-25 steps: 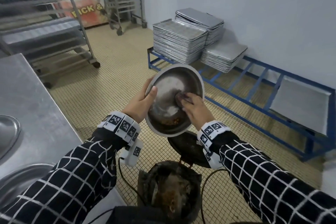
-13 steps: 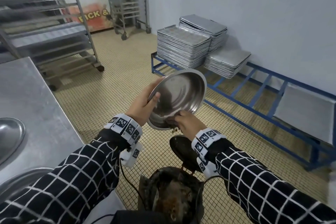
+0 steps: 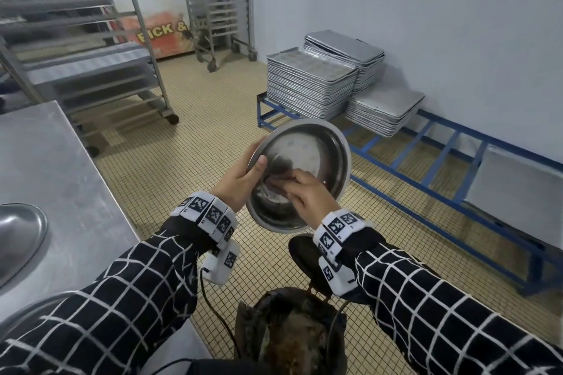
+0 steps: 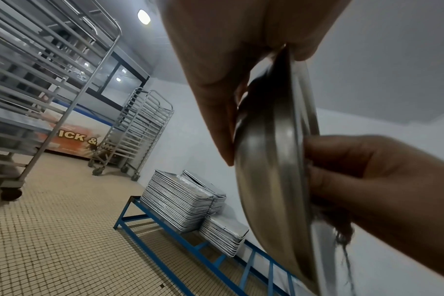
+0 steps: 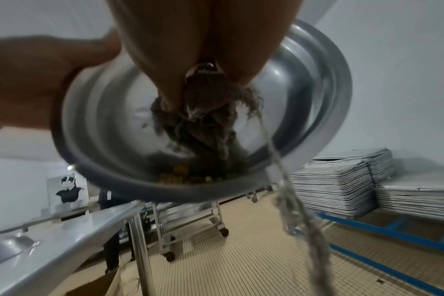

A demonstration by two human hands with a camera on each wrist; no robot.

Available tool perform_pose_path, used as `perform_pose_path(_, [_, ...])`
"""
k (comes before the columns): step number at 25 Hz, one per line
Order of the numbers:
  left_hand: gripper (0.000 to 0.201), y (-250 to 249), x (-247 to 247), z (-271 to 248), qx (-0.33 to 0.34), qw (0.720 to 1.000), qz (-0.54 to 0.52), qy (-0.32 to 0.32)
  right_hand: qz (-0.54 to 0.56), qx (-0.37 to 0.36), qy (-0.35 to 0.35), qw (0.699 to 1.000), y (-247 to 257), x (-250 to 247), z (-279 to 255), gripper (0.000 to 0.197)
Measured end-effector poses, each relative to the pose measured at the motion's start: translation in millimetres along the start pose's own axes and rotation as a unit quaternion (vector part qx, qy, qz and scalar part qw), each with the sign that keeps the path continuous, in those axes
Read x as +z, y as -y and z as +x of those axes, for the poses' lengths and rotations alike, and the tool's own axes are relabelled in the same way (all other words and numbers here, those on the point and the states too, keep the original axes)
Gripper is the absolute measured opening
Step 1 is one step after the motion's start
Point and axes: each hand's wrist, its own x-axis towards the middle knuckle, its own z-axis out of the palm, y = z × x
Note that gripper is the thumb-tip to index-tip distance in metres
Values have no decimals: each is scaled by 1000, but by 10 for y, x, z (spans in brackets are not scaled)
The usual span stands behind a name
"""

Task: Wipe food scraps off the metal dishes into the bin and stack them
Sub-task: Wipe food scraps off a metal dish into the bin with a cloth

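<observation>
My left hand (image 3: 240,176) grips the left rim of a round metal dish (image 3: 316,143), thumb inside the bowl, and holds it tilted above the bin (image 3: 292,335). My right hand (image 3: 304,192) pinches a dirty grey rag (image 5: 205,112) and presses it against the dish's inner face. Yellow-brown food scraps (image 5: 183,176) lie against the dish's lower rim in the right wrist view. The left wrist view shows the dish (image 4: 274,160) edge-on, with frayed rag threads (image 4: 345,258) hanging below my right hand. The bin is dark and holds brown scraps.
A steel table (image 3: 61,179) stands at my left with other metal dishes (image 3: 18,234) on it. Stacks of baking trays (image 3: 310,82) sit on a blue low frame (image 3: 426,192) along the wall. Wheeled tray racks (image 3: 219,3) stand at the back. A person (image 5: 109,220) stands beyond the table.
My right hand with the rag has moved from the dish's lower rim back up into the middle of the bowl. My left hand has kept the tilted dish above the bin.
</observation>
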Motion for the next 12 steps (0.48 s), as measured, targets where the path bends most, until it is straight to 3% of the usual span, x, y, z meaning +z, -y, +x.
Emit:
perform_pose_path(4, [30, -71, -41, 19, 25, 999, 11, -38, 10, 20, 81, 996, -97, 142, -84, 35])
perform_pose_path(12, [34, -9, -86, 73, 32, 995, 73, -68, -2, 20, 129, 991, -233, 21, -231, 26])
